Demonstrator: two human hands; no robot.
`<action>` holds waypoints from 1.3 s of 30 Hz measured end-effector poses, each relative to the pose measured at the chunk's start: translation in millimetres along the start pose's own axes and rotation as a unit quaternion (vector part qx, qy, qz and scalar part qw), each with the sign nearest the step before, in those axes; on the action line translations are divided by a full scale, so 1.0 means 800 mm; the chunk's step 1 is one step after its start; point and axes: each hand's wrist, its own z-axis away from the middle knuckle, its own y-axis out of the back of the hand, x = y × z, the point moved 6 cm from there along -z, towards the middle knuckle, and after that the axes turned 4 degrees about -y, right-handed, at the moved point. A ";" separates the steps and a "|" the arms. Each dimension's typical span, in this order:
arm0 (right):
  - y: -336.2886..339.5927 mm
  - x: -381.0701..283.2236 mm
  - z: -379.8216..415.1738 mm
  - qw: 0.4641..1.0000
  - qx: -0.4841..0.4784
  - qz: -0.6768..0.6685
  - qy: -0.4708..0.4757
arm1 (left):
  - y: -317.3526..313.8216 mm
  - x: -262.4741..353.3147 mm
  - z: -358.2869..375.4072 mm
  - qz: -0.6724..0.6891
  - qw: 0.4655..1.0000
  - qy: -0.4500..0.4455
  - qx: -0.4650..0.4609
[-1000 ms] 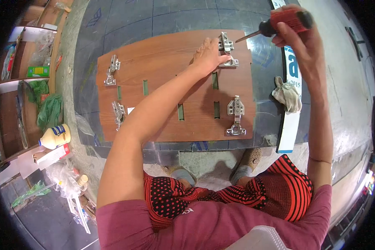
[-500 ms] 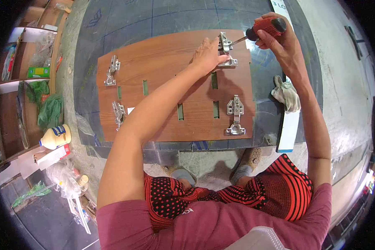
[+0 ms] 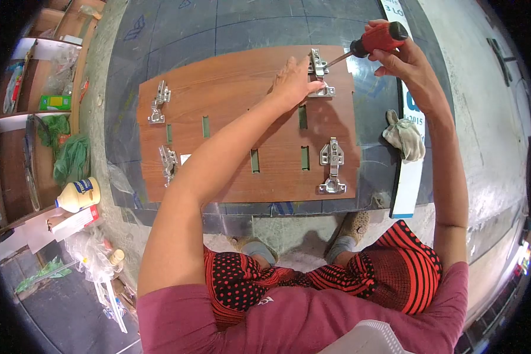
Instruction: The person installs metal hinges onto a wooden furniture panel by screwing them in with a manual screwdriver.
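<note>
A brown wooden panel [image 3: 230,106] lies flat, with several slots cut in it showing green. At its far right corner, my left hand [image 3: 292,85] steadies a metal cabinet hinge [image 3: 320,65], thumb over its lower part and fingers beside its upper part. My right hand [image 3: 413,68] grips a screwdriver [image 3: 383,39] by its red and black handle. The slanted shaft reaches down to the hinge's right side; the exact contact of the tip is too small to tell. Another cabinet hinge [image 3: 333,168] sits at the near right, and two more hinges [image 3: 159,103] are along the left side.
Beneath the panel is a dark sheet-covered work surface [image 3: 253,23]. A long white strip [image 3: 408,189] runs along its right side, with a greyish glove [image 3: 405,138] on it. To the left stand open shelves [image 3: 17,138] and a cream bottle [image 3: 79,194].
My right hand has shifted slightly right, its fingers looser around the screwdriver handle. My left hand stays at the same hinge. The view has moved a little.
</note>
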 end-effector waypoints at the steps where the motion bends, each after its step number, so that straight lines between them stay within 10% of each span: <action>1: -0.001 0.001 0.002 1.000 -0.013 -0.025 -0.011 | 0.000 0.001 0.001 0.001 1.000 0.000 -0.001; 39: -0.011 0.016 -0.001 0.999 0.028 0.006 0.024 | -0.004 -0.003 -0.002 0.002 1.000 0.006 -0.014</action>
